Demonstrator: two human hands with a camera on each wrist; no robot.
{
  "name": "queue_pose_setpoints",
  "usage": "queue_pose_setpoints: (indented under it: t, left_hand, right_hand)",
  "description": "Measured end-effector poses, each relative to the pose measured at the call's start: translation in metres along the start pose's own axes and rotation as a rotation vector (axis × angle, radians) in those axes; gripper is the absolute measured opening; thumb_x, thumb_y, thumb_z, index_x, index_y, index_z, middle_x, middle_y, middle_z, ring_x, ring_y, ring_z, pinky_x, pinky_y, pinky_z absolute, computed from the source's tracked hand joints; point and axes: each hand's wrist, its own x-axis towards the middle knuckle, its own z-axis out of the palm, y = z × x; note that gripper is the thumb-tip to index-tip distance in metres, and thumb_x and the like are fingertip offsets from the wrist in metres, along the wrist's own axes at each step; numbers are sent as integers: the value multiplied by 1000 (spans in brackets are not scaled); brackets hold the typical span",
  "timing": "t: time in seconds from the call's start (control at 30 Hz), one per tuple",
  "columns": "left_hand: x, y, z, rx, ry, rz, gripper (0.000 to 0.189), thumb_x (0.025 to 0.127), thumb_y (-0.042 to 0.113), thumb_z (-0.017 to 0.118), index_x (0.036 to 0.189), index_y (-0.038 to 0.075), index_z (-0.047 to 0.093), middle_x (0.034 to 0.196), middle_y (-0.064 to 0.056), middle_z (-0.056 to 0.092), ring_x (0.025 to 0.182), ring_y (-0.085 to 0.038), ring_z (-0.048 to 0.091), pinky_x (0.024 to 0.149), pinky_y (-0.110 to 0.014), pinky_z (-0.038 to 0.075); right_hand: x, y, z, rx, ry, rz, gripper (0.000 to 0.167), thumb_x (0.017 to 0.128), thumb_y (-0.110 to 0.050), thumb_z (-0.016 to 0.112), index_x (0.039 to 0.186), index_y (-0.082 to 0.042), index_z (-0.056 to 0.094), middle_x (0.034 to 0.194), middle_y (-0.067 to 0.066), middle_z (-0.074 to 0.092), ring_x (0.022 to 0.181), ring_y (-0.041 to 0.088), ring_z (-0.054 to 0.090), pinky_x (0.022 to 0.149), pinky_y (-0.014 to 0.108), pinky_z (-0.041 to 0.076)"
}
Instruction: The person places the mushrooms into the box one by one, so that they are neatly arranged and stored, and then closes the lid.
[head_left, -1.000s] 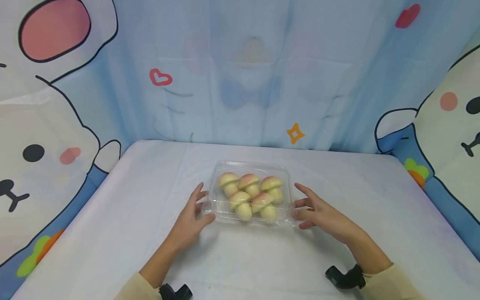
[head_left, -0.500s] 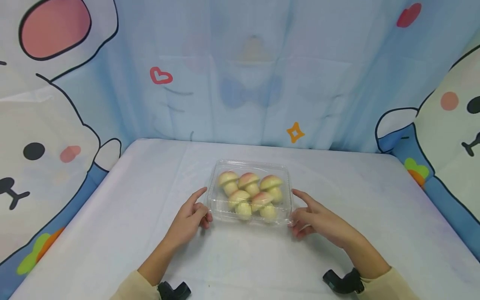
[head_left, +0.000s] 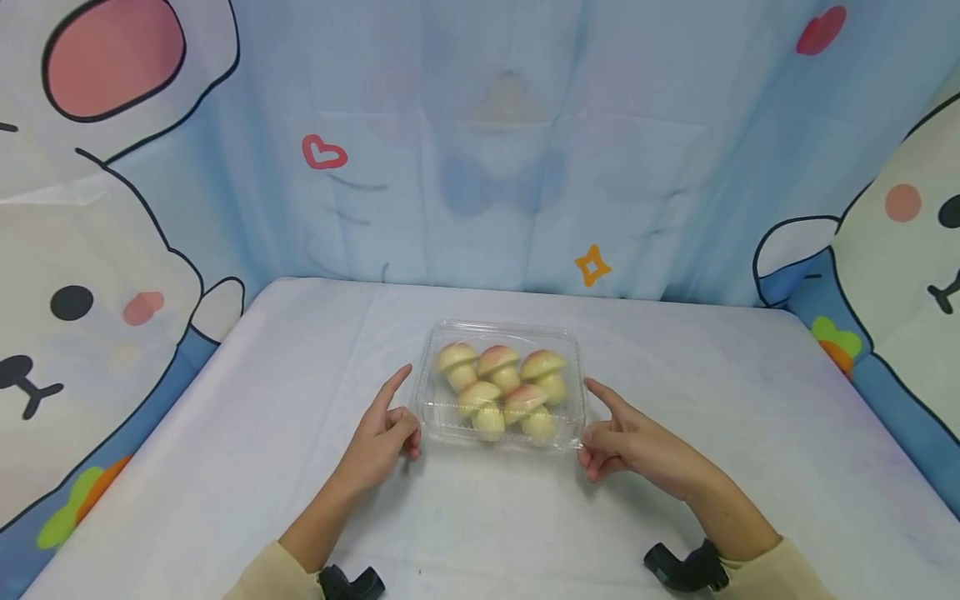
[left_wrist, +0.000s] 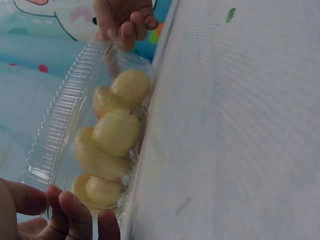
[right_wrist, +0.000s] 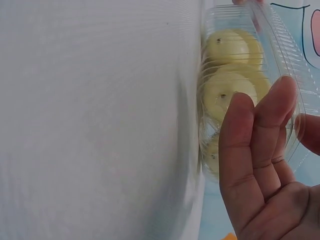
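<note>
A clear plastic clamshell box (head_left: 558, 335) lies on the table, its lid down. Inside are several pale yellow, mushroom-shaped pieces (head_left: 478, 397) with pinkish caps. At the box's near left corner, my left hand (head_left: 378, 442) pinches the rim between thumb and curled fingers, index finger stretched forward. My right hand (head_left: 637, 437) does likewise at the near right corner. In the left wrist view, thumb and fingertips of the left hand (left_wrist: 60, 215) meet at the box edge. From the right wrist, the right hand's (right_wrist: 265, 155) thumb shows beyond the clear rim, its other fingers in front.
A white cloth covers the table (head_left: 480, 533). Behind it hangs a light blue curtain (head_left: 637, 150) with cartoon figures on both sides. Each wrist carries a black camera mount, such as the right wrist mount (head_left: 686, 567).
Both hands were spread beside the box a second ago. Their fingers have curled in at its near corners, leaving the index fingers extended. The box has hardly moved.
</note>
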Motion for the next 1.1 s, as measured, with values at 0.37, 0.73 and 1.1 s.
queue_pose_setpoints:
  t: [0.37, 0.73, 1.1]
  left_hand:
    - [-2, 5, -2, -54, 28, -80, 72, 91, -9, 45, 160, 13, 38, 62, -3, 51, 59, -14, 50, 58, -25, 52]
    - [-4, 3, 3, -69, 43, -86, 68, 95, -4, 42, 159, 17, 37, 69, -6, 57, 64, -17, 55, 62, -26, 52]
    - [-5, 3, 3, -60, 14, -83, 67, 97, -3, 40, 161, 16, 32, 73, -7, 61, 66, -18, 59, 67, -27, 55]
  right_hand:
    - [-2, -1, 2, 11, -12, -14, 93, 104, -14, 58, 165, -12, -13, 86, 8, 71, 74, 17, 69, 78, 34, 64]
    - [-3, -1, 3, 46, -7, 16, 93, 103, -10, 57, 165, -12, -12, 80, 6, 70, 67, 16, 67, 74, 36, 63]
    - [-5, -3, 6, 85, -10, -20, 96, 100, -6, 57, 165, -14, -13, 76, 3, 67, 61, 10, 62, 86, 43, 64]
